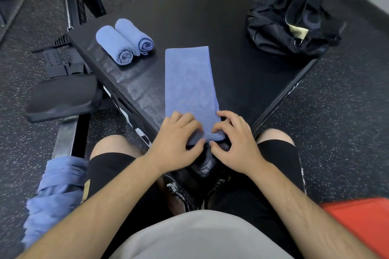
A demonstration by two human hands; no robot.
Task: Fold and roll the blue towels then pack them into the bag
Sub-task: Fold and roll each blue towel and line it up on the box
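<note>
Counted two rolled towels at the far left of the black padded surface, lying side by side and touching, neither yet packed. Found a third, the folded towel, laid out as one long narrow strip from the middle of the surface down to its near corner, flat along nearly all its length. Saw the left hand and the right hand set on the near end of that strip, fingers of both curled over the cloth and thumbs tucked at its near edge, pinching it as if to start the roll. Judged the folding of this one done and the rolling barely begun, with no full turn visible. Noted the bag at the far right of the surface, well apart from every towel, mouth seemingly open, showing no blue inside. Spotted a loose heap of blue cloth at the near left, off the surface — probably more towels awaiting fold and roll. Put the task short of halfway, with all packing left.
</note>
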